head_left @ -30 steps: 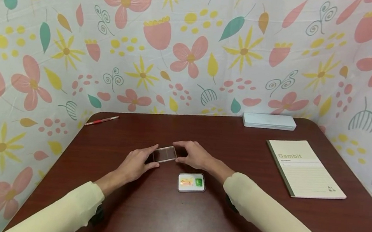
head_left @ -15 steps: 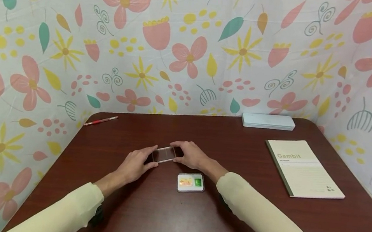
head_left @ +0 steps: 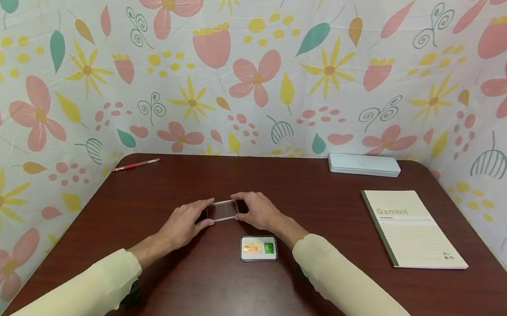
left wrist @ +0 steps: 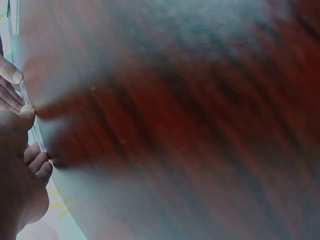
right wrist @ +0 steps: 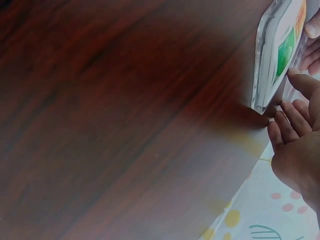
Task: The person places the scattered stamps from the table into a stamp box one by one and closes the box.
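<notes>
A clear, rectangular plastic lid (head_left: 223, 210) lies low over the middle of the table, held between both hands. My left hand (head_left: 179, 223) grips its left end, thumb on the near edge and fingers on the far edge. At the opposite end, my right hand (head_left: 259, 212) holds it the same way. The left wrist view catches the thin lid edge (left wrist: 39, 139) between the left thumb and fingers. Just nearer than the lid sits a clear box (head_left: 258, 248) of white cards, the top one printed in orange and green. In the right wrist view the cards (right wrist: 285, 52) stand before the right fingertips.
A cream notebook (head_left: 412, 229) marked Gambit lies at the right of the dark wood table (head_left: 239, 305). Behind it is a pale blue pencil case (head_left: 364, 165) at the back edge. A red pen (head_left: 136, 165) lies at the back left. Flower-printed cloth (head_left: 255, 73) surrounds the table.
My right hand and forearm have shifted slightly left along with a small drift of the view. Both hands keep hold of the clear lid, and the card box stays put.
</notes>
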